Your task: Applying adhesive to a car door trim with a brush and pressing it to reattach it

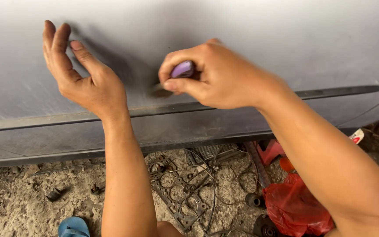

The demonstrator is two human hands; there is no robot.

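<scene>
Right hand (218, 77) grip shut around purple-handled tool (183, 69), its tip against grey car panel (251, 35).

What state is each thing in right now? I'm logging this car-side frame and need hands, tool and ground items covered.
left hand: open, flat against the panel.
right hand: closed around a tool.
purple-handled tool: gripped, tip at the panel.
grey car panel: dusty, scuffed.
dark trim strip: in place along the panel.
metal gasket: lying flat on the ground.
red plastic bag: crumpled on the ground.
</scene>
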